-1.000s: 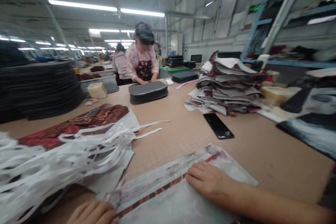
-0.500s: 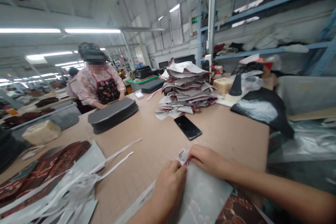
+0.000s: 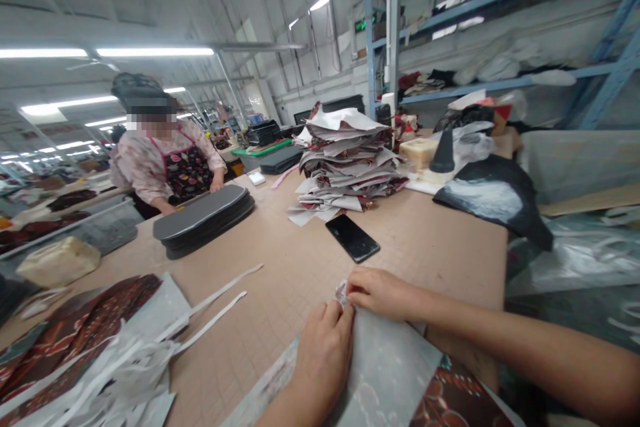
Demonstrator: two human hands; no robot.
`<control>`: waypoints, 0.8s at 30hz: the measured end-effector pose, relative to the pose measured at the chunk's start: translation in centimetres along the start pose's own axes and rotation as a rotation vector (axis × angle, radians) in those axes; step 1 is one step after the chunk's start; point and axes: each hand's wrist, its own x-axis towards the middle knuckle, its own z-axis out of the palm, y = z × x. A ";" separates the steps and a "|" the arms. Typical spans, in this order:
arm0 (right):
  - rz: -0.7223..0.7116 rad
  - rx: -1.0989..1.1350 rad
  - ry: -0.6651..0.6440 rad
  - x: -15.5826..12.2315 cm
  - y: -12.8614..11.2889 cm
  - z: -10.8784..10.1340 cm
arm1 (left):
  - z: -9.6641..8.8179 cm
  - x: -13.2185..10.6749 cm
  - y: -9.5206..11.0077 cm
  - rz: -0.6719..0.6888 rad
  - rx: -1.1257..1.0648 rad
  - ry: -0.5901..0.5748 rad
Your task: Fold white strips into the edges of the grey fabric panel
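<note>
A grey-backed sheet of fabric [image 3: 390, 367] with a brown and red printed face lies at the table's near edge. At its far end, my left hand [image 3: 327, 347] is closed on the gathered edge. My right hand [image 3: 377, 290] pinches the same edge from the right, and its fingertips nearly meet those of my left hand. A small crumpled bit of the edge sticks up past the fingers. What exactly lies under the fingertips is hidden. Just beyond the hands a black phone [image 3: 353, 238] lies flat.
A tall pile of cut fabric pieces [image 3: 345, 160] stands behind the phone. Left of it sits a stack of dark oval panels [image 3: 205, 220], where another person [image 3: 167, 160] works. White strips [image 3: 135, 360] lie over printed fabric [image 3: 75, 333] at near left. A black cone [image 3: 443, 152] stands at right.
The view has shifted slightly, so the table things sit a little further left. My hands remain on the fabric edge, the fingers drawn closer together. The other person leans slightly differently.
</note>
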 end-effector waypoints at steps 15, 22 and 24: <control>0.080 -0.013 -0.112 2.0 0.7 0.1 | -1.2 0.2 0.7 -0.132 -0.068 -0.154; 0.085 0.036 -0.097 2.1 1.0 0.5 | -1.4 0.6 0.6 -0.162 -0.098 -0.176; 0.090 0.057 -0.084 2.1 1.1 0.5 | -1.3 0.8 0.7 -0.167 -0.101 -0.175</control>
